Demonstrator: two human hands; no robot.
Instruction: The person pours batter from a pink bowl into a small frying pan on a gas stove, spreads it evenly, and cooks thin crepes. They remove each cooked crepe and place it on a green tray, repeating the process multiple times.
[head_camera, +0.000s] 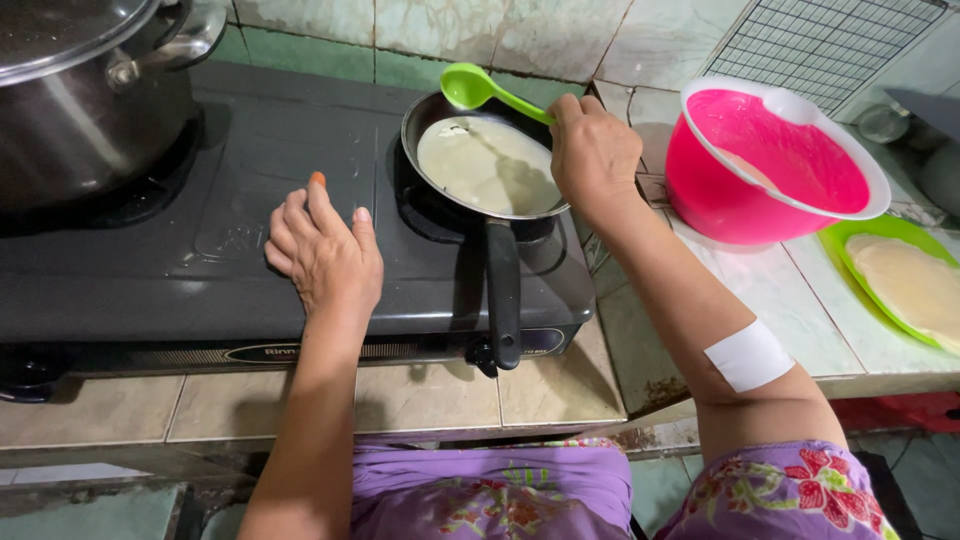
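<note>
Right hand (592, 150) fingers pinch green ladle (480, 90) over pan (490, 165). Batter (485, 160) spread thin in pan on stove (250, 200). Left hand (322, 250) flat, fingers together, on stove. Step looks like spreading; next likely needs gentle, even strokes.

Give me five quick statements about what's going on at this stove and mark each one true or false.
1. The right hand holds a green ladle over the small black frying pan. True.
2. The left hand grips the pan's handle. False: it rests flat on the black stove top, apart from the handle.
3. The pan holds a thin layer of pale batter. True.
4. The pink bowl stands on the stove's left burner. False: it stands on the tiled counter right of the stove; a lidded steel pot occupies the left burner.
5. A flat pale crepe lies on a green plate. True.
</note>
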